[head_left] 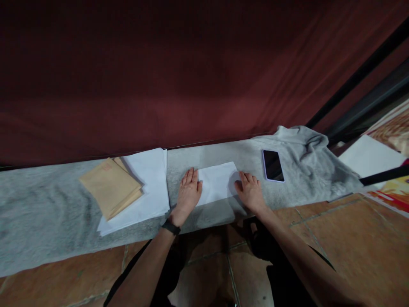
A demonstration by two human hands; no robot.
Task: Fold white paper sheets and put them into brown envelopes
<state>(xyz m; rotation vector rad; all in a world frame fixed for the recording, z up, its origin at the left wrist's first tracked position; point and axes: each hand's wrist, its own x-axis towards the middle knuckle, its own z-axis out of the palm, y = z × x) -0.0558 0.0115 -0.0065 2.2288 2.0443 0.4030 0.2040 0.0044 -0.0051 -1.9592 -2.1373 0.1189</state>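
Note:
A white sheet of paper (pixel 217 182), seemingly folded, lies flat on the grey cloth between my hands. At its left edge rests my left hand (pixel 189 192), palm down with the fingers stretched out and the thumb touching the paper. My right hand (pixel 251 192) lies at the opposite edge, fingers extended and thumb side against the paper. Neither hand grips it. Left of my left hand is a stack of larger white sheets (pixel 151 187), partly covered by several brown paper envelopes (pixel 110 185).
A phone (pixel 273 165) in a light purple case lies right of my right hand. Grey cloth (pixel 300 170) bunches up behind it. A dark red curtain (pixel 191 85) hangs along the bench's back. Printed material (pixel 393 192) and a black bar stand at far right; tiled floor (pixel 345 230) is below.

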